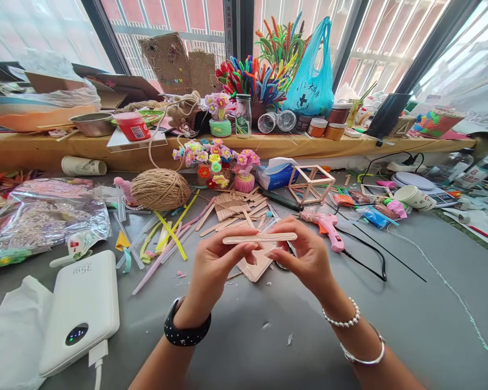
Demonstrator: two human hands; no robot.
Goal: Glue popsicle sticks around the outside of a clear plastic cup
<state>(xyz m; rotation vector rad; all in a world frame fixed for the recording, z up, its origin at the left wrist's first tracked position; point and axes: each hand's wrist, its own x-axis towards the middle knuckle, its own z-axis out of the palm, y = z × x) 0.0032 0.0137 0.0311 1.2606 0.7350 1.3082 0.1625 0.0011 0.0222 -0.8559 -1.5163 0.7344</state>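
Observation:
A flat wooden craft stick [260,238] is held level between both hands above the grey table. My left hand [215,268] pinches its left end, a black watch on that wrist. My right hand [305,252] pinches the right end, with bead and metal bracelets on the wrist. Under the hands lies a glued panel of sticks [257,266]. A pile of loose sticks [236,208] lies just beyond.
A pink glue gun [327,226] with black cord lies right of my hands. A twine ball [160,189], a stick cube frame [311,184], pipe-cleaner flowers [215,160], a tissue pack [274,174] and a white power bank [79,309] surround them. A cluttered shelf [49,151] runs behind.

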